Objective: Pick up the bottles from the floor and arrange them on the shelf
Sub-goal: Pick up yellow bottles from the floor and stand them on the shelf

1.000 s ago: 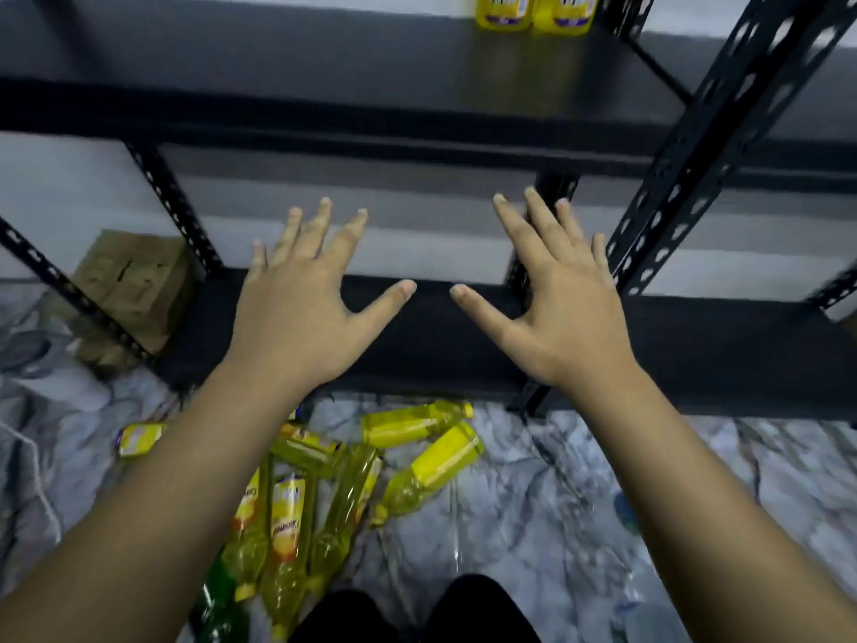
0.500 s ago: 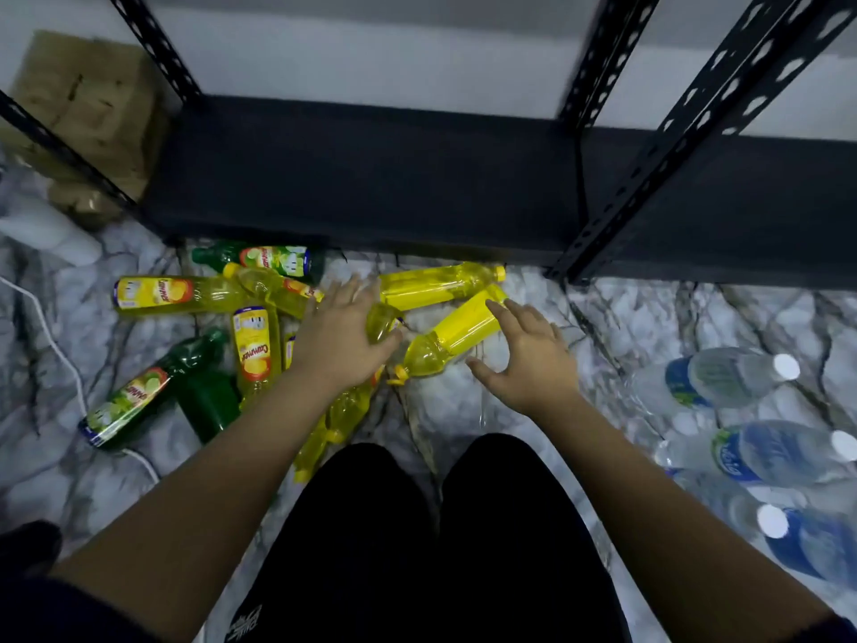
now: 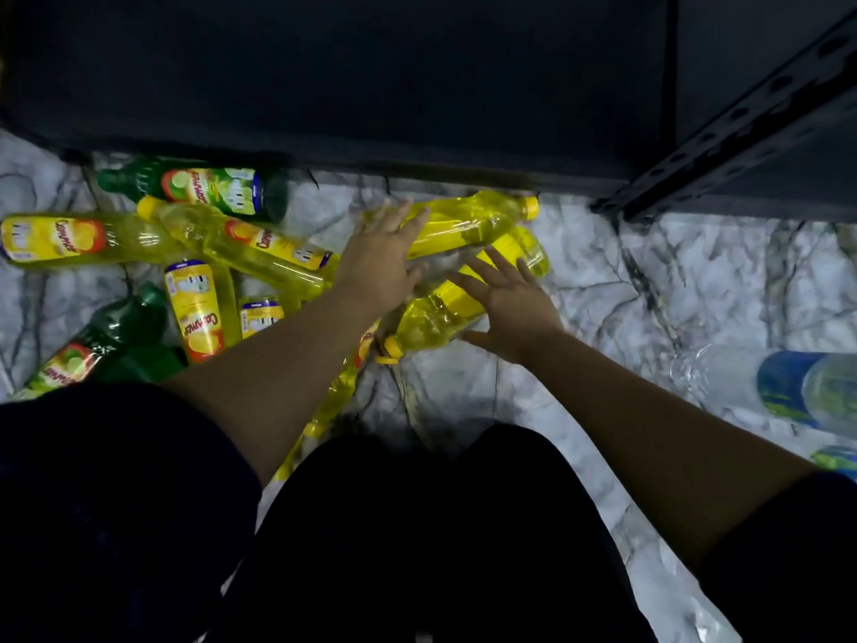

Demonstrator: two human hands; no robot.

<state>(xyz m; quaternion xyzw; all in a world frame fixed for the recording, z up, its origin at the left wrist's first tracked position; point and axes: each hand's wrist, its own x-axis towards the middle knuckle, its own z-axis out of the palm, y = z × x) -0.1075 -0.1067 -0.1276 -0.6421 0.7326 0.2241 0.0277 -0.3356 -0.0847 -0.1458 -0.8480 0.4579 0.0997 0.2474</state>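
Two yellow bottles lay crossed on the marble floor [image 3: 603, 290] just before the dark bottom shelf [image 3: 371, 76]: the upper yellow bottle [image 3: 468, 222], cap toward the shelf post, and the lower yellow bottle [image 3: 440, 313], cap toward me. My left hand [image 3: 378, 255] rested flat on the upper one, fingers straight; my right hand [image 3: 510, 301] lay spread over the lower one, not yet closed. I judged each grasp best taken at mid-body, thumb wrapped under, lifting the upper bottle first so the lower did not roll. Blur hid the thumbs, so contact there was uncertain. More yellow and green bottles [image 3: 195, 185] lay left; water bottles [image 3: 788, 387] right.
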